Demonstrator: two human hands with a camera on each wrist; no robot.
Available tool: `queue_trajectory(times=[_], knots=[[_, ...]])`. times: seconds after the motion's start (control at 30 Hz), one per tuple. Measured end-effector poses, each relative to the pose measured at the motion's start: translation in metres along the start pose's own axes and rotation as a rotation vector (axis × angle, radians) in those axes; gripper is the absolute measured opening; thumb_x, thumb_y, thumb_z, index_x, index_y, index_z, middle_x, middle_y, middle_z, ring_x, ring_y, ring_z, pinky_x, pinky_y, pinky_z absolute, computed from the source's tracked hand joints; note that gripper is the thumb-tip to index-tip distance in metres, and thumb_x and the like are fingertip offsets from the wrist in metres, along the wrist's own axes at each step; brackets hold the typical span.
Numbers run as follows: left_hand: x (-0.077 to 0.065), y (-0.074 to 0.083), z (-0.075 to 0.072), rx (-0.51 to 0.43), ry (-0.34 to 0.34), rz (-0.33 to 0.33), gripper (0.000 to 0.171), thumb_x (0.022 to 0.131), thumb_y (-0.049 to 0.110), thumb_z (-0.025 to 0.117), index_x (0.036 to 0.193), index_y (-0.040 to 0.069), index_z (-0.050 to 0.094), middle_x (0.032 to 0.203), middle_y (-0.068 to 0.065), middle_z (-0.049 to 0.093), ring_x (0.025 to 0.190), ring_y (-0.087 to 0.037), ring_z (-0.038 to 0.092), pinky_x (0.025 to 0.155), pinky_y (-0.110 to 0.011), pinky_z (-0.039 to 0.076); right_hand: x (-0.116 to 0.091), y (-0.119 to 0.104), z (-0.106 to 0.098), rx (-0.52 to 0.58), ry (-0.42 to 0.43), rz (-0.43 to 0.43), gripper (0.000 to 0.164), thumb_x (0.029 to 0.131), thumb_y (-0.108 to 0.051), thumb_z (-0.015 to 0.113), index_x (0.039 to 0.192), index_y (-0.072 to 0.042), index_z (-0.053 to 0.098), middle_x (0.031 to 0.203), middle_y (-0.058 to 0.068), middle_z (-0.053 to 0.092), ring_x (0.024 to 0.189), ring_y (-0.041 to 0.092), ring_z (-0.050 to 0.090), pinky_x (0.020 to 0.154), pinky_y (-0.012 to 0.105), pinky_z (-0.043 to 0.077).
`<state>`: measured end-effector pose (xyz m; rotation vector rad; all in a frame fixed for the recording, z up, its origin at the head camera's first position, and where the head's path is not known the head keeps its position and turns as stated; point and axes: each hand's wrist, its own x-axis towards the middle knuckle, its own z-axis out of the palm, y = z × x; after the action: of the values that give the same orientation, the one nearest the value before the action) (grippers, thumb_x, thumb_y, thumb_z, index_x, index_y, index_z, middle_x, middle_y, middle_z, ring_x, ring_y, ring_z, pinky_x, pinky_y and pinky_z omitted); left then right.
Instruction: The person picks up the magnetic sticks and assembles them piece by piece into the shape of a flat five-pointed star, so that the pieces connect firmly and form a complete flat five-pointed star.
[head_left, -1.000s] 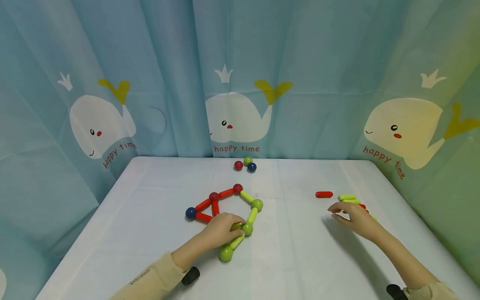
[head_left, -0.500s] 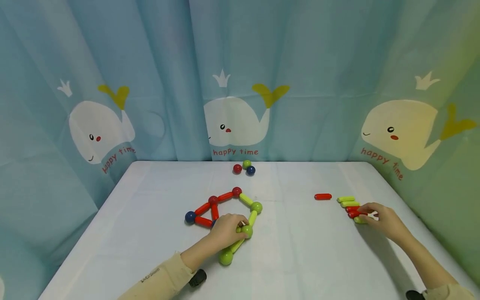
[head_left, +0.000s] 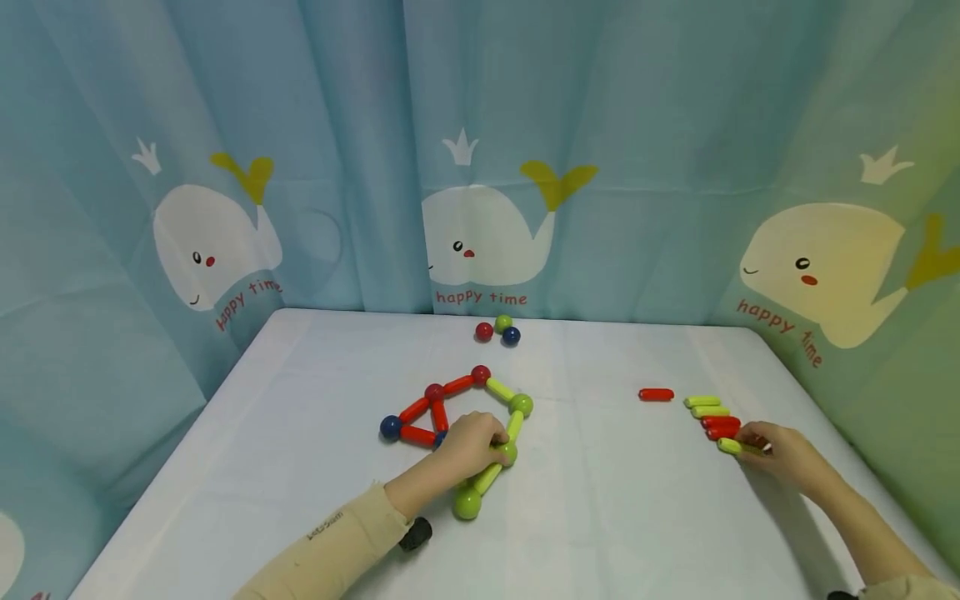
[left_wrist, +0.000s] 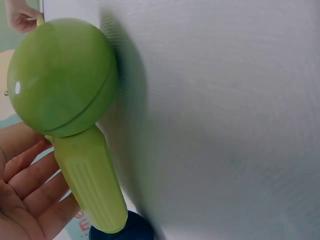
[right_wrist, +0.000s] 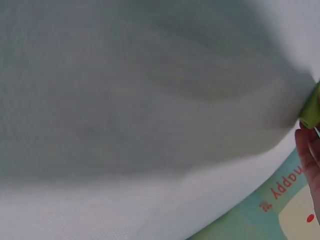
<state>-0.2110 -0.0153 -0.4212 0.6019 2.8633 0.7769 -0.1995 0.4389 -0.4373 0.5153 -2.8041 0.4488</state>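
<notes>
On the white table lies a joined figure of balls and rods, with red rods (head_left: 418, 436) on its left and light green rods (head_left: 515, 426) on its right. My left hand (head_left: 471, 446) reaches over it and grips a green ball (head_left: 508, 453) on its right side, covering part of the figure. A nearer green ball (left_wrist: 62, 77) looms large in the left wrist view, joined to a green rod (left_wrist: 92, 180) leading to a blue ball (left_wrist: 122, 231). At the right, my right hand (head_left: 783, 457) pinches a loose green rod (head_left: 729, 446) by its right end.
Beside the right hand lie loose green rods (head_left: 705, 407) and red rods (head_left: 722, 428) in a row, with one red rod (head_left: 656, 395) apart. A red ball (head_left: 484, 332), a green ball (head_left: 503, 323) and a blue ball (head_left: 512, 336) sit near the back edge. A whale-print curtain (head_left: 637, 250) encloses the table.
My right hand has moved right and toward me, past the red rods, and now pinches the nearest green rod. My left hand stays at the figure, its fingers closer round the green ball.
</notes>
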Motion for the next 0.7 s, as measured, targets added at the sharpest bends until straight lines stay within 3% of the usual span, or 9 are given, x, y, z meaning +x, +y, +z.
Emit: queue_trajectory(times=[0.2,0.43,0.7], knots=[[-0.002,0.003,-0.002,0.006,-0.026,-0.006,0.029,0.078,0.02,0.076,0.103,0.007,0.072,0.097,-0.001,0.071,0.081,-0.01,0.059,0.069,-0.018,0.048,-0.002,0.0,0.002,-0.072,0.032,-0.045,0.022,0.062,0.005,0.079,0.075,-0.003,0.064,0.069,-0.002,0.06,0.064,-0.007,0.045,0.054,0.024,0.045],[-0.004,0.003,-0.001,0.02,-0.017,0.004,0.03,0.078,0.021,0.076,0.104,0.008,0.072,0.098,-0.001,0.072,0.086,-0.011,0.062,0.073,-0.02,0.05,0.001,-0.007,0.002,-0.108,0.002,-0.052,0.019,0.065,0.003,0.078,0.075,-0.003,0.064,0.07,-0.002,0.061,0.062,0.001,0.049,0.055,0.026,0.045],[-0.002,0.002,-0.002,0.003,-0.019,0.003,0.028,0.077,0.021,0.077,0.102,0.008,0.073,0.096,-0.001,0.072,0.085,-0.011,0.064,0.073,-0.021,0.051,0.004,-0.027,0.008,-0.074,-0.002,-0.083,0.018,0.066,0.003,0.078,0.076,-0.003,0.064,0.07,-0.003,0.061,0.062,0.003,0.052,0.055,0.025,0.046]])
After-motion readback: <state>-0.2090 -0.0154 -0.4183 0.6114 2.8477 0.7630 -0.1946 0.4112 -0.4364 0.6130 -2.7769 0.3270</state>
